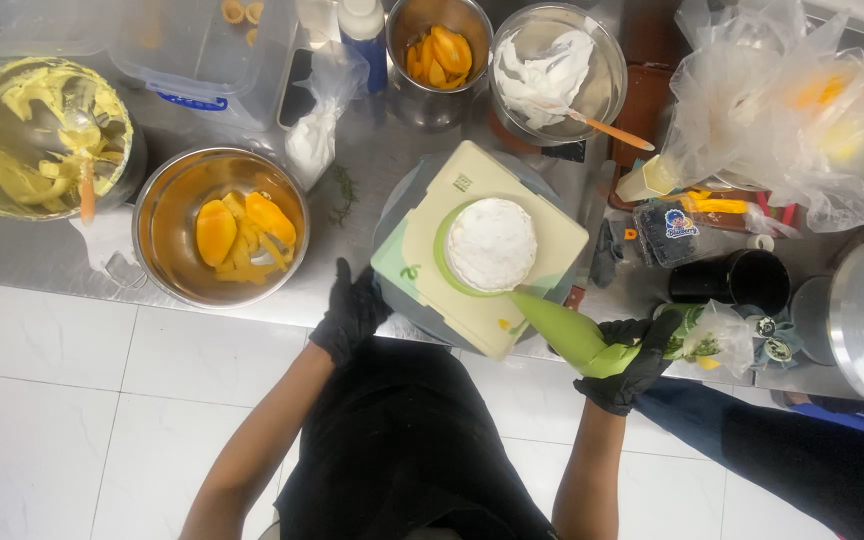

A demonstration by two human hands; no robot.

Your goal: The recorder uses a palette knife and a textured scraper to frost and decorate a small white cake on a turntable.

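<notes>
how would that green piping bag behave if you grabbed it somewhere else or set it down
The green piping bag looks soft and full, so it would probably sag wherever it is unsupported. The right hand grips its wide end; a squeeze elsewhere would likely push filling out at the tip, near the white cake. Its tapered round shape might roll if laid on the board.

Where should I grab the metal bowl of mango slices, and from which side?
Grip the mango bowl by its bare near rim, coming from the left hand's side. The slices lie mid-bowl, the front edge is unobstructed, and a cream-filled bag crowds its far right.
</notes>
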